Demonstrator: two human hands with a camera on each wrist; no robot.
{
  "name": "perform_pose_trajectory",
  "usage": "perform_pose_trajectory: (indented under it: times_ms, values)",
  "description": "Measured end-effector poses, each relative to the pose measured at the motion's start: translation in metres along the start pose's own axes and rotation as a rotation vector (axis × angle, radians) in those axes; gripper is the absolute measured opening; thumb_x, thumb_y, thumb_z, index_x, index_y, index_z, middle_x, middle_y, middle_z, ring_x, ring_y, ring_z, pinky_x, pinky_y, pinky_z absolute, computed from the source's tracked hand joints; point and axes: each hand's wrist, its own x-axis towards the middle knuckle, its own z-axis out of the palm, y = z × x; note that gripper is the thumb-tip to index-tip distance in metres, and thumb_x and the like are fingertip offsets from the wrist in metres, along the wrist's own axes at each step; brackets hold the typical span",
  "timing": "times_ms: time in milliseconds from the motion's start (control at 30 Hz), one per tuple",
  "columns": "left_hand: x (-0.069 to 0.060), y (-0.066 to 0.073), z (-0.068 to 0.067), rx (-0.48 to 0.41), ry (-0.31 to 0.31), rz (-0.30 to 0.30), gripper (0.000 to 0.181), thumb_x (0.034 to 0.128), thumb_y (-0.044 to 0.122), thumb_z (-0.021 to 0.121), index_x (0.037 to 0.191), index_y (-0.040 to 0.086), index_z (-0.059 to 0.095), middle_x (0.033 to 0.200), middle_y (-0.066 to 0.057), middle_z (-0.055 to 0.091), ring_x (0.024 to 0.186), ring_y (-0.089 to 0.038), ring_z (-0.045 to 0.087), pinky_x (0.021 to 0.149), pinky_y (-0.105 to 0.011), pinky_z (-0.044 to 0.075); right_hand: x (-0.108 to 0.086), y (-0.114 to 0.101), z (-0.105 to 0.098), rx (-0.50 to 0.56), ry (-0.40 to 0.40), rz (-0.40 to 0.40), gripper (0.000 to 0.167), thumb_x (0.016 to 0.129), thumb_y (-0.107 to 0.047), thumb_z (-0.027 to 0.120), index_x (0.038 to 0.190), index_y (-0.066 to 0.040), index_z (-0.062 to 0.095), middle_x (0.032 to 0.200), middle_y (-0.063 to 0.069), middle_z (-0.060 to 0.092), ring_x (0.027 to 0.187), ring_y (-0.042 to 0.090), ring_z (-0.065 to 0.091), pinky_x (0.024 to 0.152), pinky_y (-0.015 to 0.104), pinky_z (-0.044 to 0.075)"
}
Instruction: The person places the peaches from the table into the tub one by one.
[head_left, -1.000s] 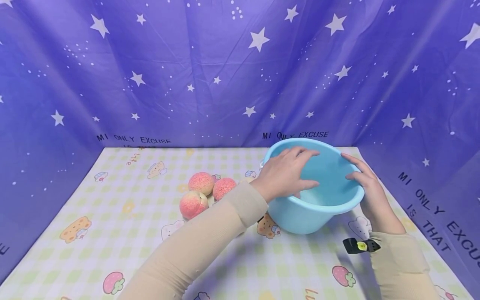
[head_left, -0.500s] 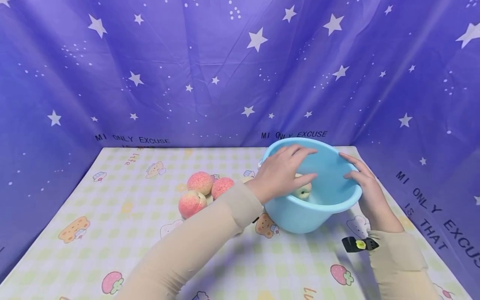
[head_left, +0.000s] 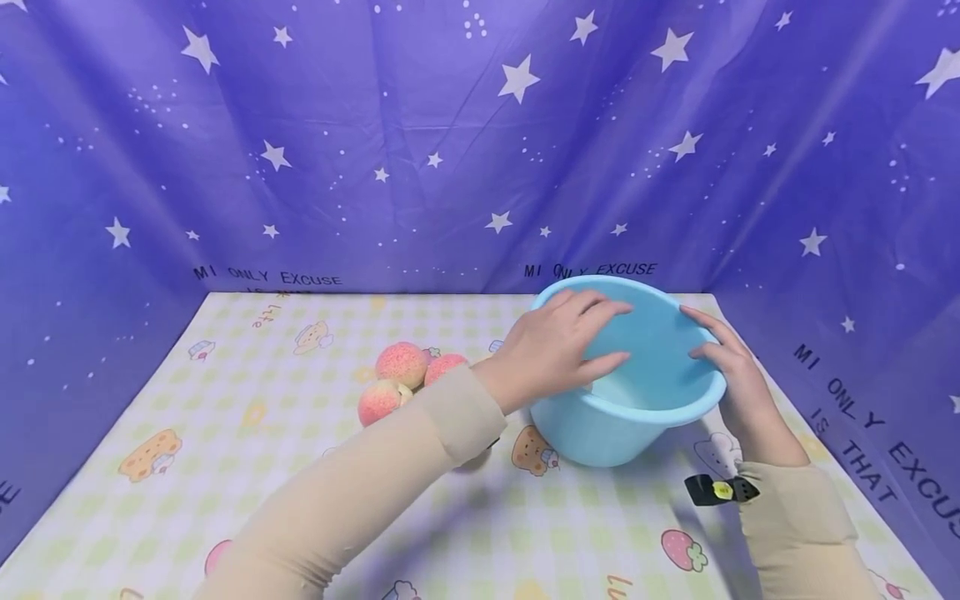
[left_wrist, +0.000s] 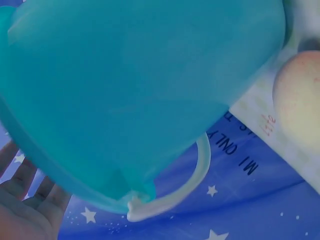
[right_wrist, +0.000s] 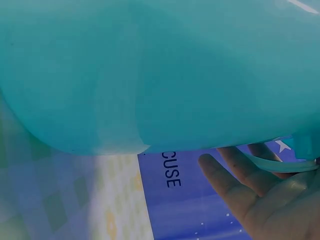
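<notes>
A light blue bucket (head_left: 607, 433), tilted toward me, stands on the right of the table. My left hand (head_left: 551, 350) reaches over its left rim, fingers spread and relaxed, holding nothing that shows. In the left wrist view, the left fingers (left_wrist: 37, 190) appear beyond the rim, near the white bucket handle (left_wrist: 172, 200). On the right rim, my right hand (head_left: 750, 400) holds the bucket, thumb hooked over the edge and fingers along the outside. Peaches (head_left: 401, 365) with pink speckled skin lie in a cluster left of the bucket, partly hidden by my left sleeve.
A checked cartoon tablecloth (head_left: 255, 483) covers the table. Purple star-printed curtains (head_left: 375, 125) enclose the back and sides. A black strap device (head_left: 720, 490) sits at my right wrist. The left wrist view shows a pale peach (left_wrist: 300, 100) close by.
Half a second ago a pale peach showed inside the bucket under my left hand; now it is almost wholly hidden. My left hand and forearm have shifted left. The right hand stays put.
</notes>
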Motion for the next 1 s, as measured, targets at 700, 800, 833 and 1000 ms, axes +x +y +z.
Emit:
perform_pose_trajectory:
  times_ms: [700,800,833,1000]
  values:
    - [-0.036,-0.023,-0.035,0.053,-0.004,0.000,0.051,0.0944,0.042,0.064,0.137,0.016,0.056,0.130,-0.002,0.061,0.113,-0.019,0.058,0.087,-0.030,0.056,0.000,0.000,0.000,-0.022,0.023,-0.006,0.063,0.096,-0.006,0.039,0.156,-0.027,0.033,0.163,0.008,0.017,0.130,0.019,0.041,0.083,0.008,0.046]
    - [-0.041,-0.025,-0.038,0.060,-0.006,0.002,0.050,0.0941,0.042,0.065,0.136,0.016,0.057,0.129,-0.003,0.062,0.111,-0.019,0.058,0.085,-0.030,0.056,0.000,0.000,-0.001,-0.019,0.022,-0.017,0.063,0.096,-0.005,0.039,0.155,-0.026,0.033,0.162,0.009,0.018,0.120,0.009,0.045,0.082,0.008,0.047]
    - [-0.042,-0.026,-0.040,0.065,-0.011,0.000,0.050,0.0942,0.042,0.065,0.136,0.016,0.057,0.129,-0.003,0.061,0.111,-0.019,0.058,0.084,-0.031,0.056,0.000,0.000,-0.001,-0.016,0.020,-0.022,0.063,0.096,-0.005,0.040,0.155,-0.026,0.033,0.162,0.009,0.018,0.118,0.006,0.046,0.082,0.009,0.047]
    - [-0.052,-0.033,-0.048,0.070,-0.021,-0.005,0.050,0.0935,0.040,0.066,0.136,0.015,0.058,0.130,-0.003,0.061,0.111,-0.020,0.059,0.081,-0.032,0.056,0.000,0.001,0.000,-0.001,0.016,-0.025,0.063,0.096,-0.004,0.040,0.155,-0.026,0.034,0.163,0.008,0.018,0.117,0.004,0.045,0.082,0.009,0.048]
